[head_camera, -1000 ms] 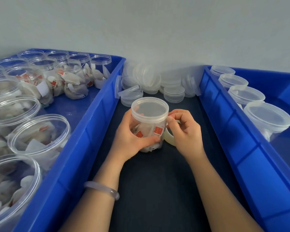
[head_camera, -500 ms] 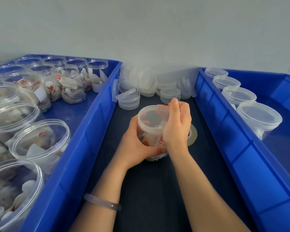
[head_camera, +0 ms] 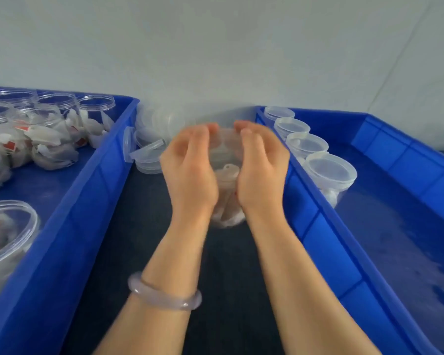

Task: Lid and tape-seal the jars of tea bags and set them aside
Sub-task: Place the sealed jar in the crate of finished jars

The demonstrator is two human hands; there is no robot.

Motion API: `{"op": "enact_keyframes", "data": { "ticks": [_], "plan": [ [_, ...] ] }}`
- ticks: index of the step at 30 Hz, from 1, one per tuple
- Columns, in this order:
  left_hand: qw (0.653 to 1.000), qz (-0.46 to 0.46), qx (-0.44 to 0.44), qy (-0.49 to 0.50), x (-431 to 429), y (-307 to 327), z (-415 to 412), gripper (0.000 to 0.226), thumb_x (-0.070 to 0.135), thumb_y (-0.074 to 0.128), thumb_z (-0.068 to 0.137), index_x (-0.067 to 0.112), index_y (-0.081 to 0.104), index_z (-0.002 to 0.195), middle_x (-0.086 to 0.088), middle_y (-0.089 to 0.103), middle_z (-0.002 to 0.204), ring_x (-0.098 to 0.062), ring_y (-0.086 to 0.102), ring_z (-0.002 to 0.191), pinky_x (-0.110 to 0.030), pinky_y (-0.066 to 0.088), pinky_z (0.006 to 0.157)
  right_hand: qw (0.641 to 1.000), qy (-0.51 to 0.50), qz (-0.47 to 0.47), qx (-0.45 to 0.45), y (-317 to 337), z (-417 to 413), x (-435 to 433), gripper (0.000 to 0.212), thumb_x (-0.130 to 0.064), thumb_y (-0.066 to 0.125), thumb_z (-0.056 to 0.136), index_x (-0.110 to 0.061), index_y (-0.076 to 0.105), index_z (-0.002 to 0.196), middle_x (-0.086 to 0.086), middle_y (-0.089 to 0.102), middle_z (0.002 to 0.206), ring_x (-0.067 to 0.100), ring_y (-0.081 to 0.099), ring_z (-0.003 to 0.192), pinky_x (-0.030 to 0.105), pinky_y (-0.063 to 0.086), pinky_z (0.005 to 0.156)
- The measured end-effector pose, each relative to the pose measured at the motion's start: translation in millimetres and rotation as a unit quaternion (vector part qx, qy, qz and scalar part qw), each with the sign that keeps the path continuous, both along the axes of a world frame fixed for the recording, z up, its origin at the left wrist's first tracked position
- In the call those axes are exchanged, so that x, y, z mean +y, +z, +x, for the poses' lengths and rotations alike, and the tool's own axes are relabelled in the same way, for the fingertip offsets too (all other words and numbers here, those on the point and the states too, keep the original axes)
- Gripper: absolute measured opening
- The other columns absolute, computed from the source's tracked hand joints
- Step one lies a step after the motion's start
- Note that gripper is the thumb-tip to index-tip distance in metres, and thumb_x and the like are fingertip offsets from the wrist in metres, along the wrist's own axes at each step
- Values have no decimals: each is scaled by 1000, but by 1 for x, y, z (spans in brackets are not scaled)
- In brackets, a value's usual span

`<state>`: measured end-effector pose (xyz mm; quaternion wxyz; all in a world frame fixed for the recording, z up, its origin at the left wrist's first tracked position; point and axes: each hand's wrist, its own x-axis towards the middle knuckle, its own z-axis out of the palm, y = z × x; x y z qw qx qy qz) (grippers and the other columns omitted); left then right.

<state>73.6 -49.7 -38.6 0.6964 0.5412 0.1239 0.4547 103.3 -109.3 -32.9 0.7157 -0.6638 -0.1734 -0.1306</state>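
A clear lidded jar of tea bags [head_camera: 225, 180] sits between my palms over the dark mat, blurred by motion. My left hand [head_camera: 189, 170] wraps its left side and my right hand [head_camera: 260, 167] wraps its right side, fingers curled over the lid rim. The tape roll is hidden from view. Several lidded jars [head_camera: 330, 172] stand in a row along the left wall of the right blue bin [head_camera: 400, 206]. Open jars of tea bags [head_camera: 49, 134] fill the left blue bin [head_camera: 87, 201].
A heap of loose clear lids [head_camera: 151, 139] lies at the back of the dark mat [head_camera: 228, 265], against the pale wall. The two bin walls hem the mat in on both sides.
The camera has tilted up. My right hand left the lid top and now grips the jar's right side; both hands hold the jar, seemingly lifted. The tape roll is out of sight.
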Motion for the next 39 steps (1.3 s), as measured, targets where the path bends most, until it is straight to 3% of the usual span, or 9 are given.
{"op": "enact_keyframes", "data": {
  "ticks": [4,8,11,18,22,26,30,35,39],
  "plan": [
    [989,30,-80,-124,-48,76,16,22,7,50,89,14,70,83,9,69,75,1,66,73,-15,53,65,987,-105,28,-123,79,-3,-59,17,-18,45,80,-15,59,71,-3,54,62,6,50,60,19,38,52],
    [968,21,-25,-247,-107,86,34,26,0,46,89,18,64,87,8,62,78,2,58,66,-8,43,58,976,-183,-20,-113,94,7,-122,16,-18,41,74,-14,56,74,0,49,64,17,54,65,25,33,54],
    [953,42,22,-300,-134,59,46,24,2,46,90,19,62,96,12,59,83,11,51,61,-4,39,59,971,-219,-67,-65,69,22,-157,30,-18,38,72,-21,64,85,-17,58,63,-2,57,63,15,40,60],
    [934,221,172,-220,-145,-1,56,31,14,41,91,18,59,116,16,53,101,-9,51,107,-42,32,110,959,-149,-222,96,7,56,-183,35,-5,37,87,-25,63,98,-14,61,91,-10,55,69,9,41,56],
    [905,319,198,-203,-150,-14,58,36,4,43,88,14,59,119,2,62,118,-16,51,112,-46,29,111,886,-84,-432,146,-6,68,-182,24,-8,44,89,-8,65,101,9,65,91,18,58,75,27,45,63],
    [862,397,268,-164,-152,-17,61,42,5,42,87,13,55,126,-4,59,126,-22,47,120,-45,17,116,873,-59,-457,163,-4,68,-181,35,-12,40,95,-11,57,127,8,60,126,25,55,114,38,45,95],
    [871,371,246,-209,-130,-11,53,45,2,40,89,11,52,131,-7,55,132,-24,47,123,-31,31,104,697,-142,-702,14,8,66,-163,35,-14,42,91,-9,48,125,10,49,131,33,34,128,41,32,97],
    [884,386,253,-78,-33,30,50,35,6,48,89,10,60,122,-9,64,122,-25,57,114,-25,40,83,842,13,-527,-115,37,67,-66,37,-11,51,91,-10,47,128,6,59,113,27,56,104,29,41,82],
    [837,385,383,66,64,42,43,29,15,46,94,9,59,120,-12,62,122,-30,56,113,-34,41,85,863,132,-460,-161,25,62,45,50,-9,55,88,-10,41,136,13,63,121,31,57,112,20,32,72]
  ]
}}
